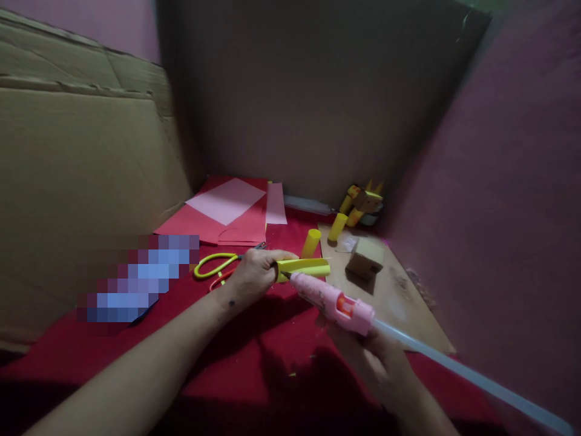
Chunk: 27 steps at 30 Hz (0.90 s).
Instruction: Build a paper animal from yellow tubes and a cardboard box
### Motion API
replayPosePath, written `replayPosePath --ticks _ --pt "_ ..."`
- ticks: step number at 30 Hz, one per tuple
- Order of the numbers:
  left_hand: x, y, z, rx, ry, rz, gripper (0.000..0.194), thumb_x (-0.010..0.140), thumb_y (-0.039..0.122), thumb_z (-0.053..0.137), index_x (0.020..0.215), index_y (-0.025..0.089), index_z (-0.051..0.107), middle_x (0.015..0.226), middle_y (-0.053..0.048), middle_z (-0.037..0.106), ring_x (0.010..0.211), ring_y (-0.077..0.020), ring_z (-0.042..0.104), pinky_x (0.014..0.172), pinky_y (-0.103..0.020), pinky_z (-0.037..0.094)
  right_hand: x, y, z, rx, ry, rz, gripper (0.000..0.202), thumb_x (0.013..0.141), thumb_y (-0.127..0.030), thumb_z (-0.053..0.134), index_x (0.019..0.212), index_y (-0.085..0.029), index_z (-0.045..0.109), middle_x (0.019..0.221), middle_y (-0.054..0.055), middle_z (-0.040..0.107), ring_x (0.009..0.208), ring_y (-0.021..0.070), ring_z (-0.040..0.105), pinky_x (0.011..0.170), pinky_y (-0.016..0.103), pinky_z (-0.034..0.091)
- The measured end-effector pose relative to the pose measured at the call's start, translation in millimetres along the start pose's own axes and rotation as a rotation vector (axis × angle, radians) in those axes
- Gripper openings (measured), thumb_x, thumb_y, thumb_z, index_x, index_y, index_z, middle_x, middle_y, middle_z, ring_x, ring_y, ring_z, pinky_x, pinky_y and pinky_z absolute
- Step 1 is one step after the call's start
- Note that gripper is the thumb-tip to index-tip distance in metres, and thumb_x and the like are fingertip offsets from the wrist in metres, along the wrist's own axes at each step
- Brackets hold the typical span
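My left hand (259, 271) is closed on a piece of yellow paper (313, 267) curled into a half-rolled tube, which lies nearly level. In my right hand (367, 357) is a pink glue gun (331, 300), with a long clear glue stick (472, 369) coming out of its rear. The gun's dark nozzle meets or nearly meets the left part of the yellow paper; contact cannot be made out. Just behind the paper stands a yellow paper tube (311, 243). Another yellow tube (338, 227) stands farther back on a brown board (408, 318).
A small cardboard box (365, 257) sits on the board. Behind it is a yellow cardboard animal figure (363, 200). Yellow-handled scissors (215, 264) lie left of my left hand. Red and pink paper sheets (227, 203) lie at the back left. Cardboard panels (82, 181) stand around the red cloth.
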<state>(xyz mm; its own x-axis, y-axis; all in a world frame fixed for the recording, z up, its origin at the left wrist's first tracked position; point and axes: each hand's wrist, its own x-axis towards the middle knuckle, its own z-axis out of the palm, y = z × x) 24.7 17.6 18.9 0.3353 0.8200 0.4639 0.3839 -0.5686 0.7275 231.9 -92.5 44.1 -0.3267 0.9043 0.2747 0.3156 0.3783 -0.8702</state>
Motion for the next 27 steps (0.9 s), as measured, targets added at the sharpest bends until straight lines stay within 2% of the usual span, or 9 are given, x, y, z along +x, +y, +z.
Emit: replayPosePath --ticks 3,7,10,13,15,18,20,22,27 --pt "0 -1 0.1 -0.016 -0.003 0.002 0.038 0.074 0.009 0.047 0.097 0.018 0.075 0.076 -0.004 0.076 0.065 -0.0140 0.068 0.062 -0.022 0.052 3 -2 1 0.034 -0.071 0.019 0.044 0.095 -0.031 0.044 0.138 -0.024 0.048 0.138 0.009 0.054 0.130 0.0307 0.045 0.106 0.046 0.038" --pt "-1 -2 0.3 -0.012 0.000 0.010 0.037 0.075 0.011 0.048 0.098 0.019 0.075 0.077 -0.003 0.076 0.066 -0.0140 0.069 0.061 -0.021 0.051 3 4 4 0.053 -0.047 0.000 0.043 0.094 -0.031 0.046 0.137 -0.024 0.050 0.135 0.010 0.056 0.129 0.0300 0.046 0.106 0.046 0.038" --pt "-1 -2 0.4 0.005 -0.005 0.022 0.038 0.075 0.009 0.048 0.098 0.020 0.075 0.077 -0.003 0.076 0.067 -0.0133 0.069 0.061 -0.021 0.051 2 12 5 0.051 0.003 0.017 0.043 0.092 -0.034 0.049 0.133 -0.022 0.054 0.118 0.011 0.067 0.116 0.0295 0.057 0.099 0.043 0.046" --pt "-1 -2 0.3 0.013 -0.011 0.010 0.037 0.075 0.010 0.047 0.099 0.018 0.075 0.079 -0.004 0.076 0.069 -0.0144 0.069 0.063 -0.022 0.052 -1 19 6 0.040 0.077 0.046 0.040 0.088 -0.040 0.055 0.123 -0.020 0.063 0.092 0.010 0.072 0.091 0.0275 0.066 0.080 0.037 0.055" --pt "-1 -2 0.4 0.005 -0.021 0.002 0.035 0.076 0.011 0.048 0.099 0.017 0.075 0.080 -0.005 0.076 0.070 -0.0151 0.070 0.063 -0.023 0.052 -3 21 6 0.038 0.074 0.095 0.037 0.088 -0.042 0.055 0.115 -0.020 0.067 0.078 0.008 0.070 0.073 0.0236 0.065 0.065 0.032 0.055" --pt "-1 -2 0.7 0.006 -0.022 0.004 0.033 0.076 0.013 0.050 0.098 0.017 0.075 0.081 -0.005 0.077 0.069 -0.0153 0.069 0.062 -0.022 0.052 -7 23 5 0.049 0.036 0.208 0.036 0.089 -0.045 0.051 0.103 -0.017 0.070 0.065 0.004 0.061 0.053 0.0153 0.052 0.049 0.026 0.046" --pt "-1 -2 0.8 0.018 -0.014 0.004 0.033 0.075 0.012 0.050 0.096 0.016 0.075 0.081 -0.005 0.077 0.068 -0.0150 0.069 0.061 -0.022 0.052 -9 23 5 0.064 0.045 0.249 0.038 0.089 -0.047 0.050 0.094 -0.015 0.070 0.062 0.002 0.057 0.050 0.0122 0.045 0.046 0.024 0.042" --pt "-1 -1 0.8 0.022 -0.013 0.007 0.033 0.073 0.010 0.050 0.094 0.016 0.075 0.082 -0.005 0.077 0.068 -0.0145 0.069 0.060 -0.021 0.051 -9 23 4 0.063 0.062 0.255 0.040 0.089 -0.048 0.050 0.091 -0.014 0.070 0.061 0.002 0.056 0.050 0.0119 0.044 0.047 0.024 0.041" --pt "1 1 1.1 0.009 -0.028 0.014 0.038 0.072 0.007 0.047 0.095 0.016 0.075 0.084 -0.005 0.077 0.072 -0.0143 0.070 0.063 -0.021 0.052 -7 27 3 0.002 0.045 0.160 0.035 0.089 -0.042 0.050 0.105 -0.017 0.069 0.064 0.004 0.062 0.058 0.0174 0.055 0.053 0.027 0.048"
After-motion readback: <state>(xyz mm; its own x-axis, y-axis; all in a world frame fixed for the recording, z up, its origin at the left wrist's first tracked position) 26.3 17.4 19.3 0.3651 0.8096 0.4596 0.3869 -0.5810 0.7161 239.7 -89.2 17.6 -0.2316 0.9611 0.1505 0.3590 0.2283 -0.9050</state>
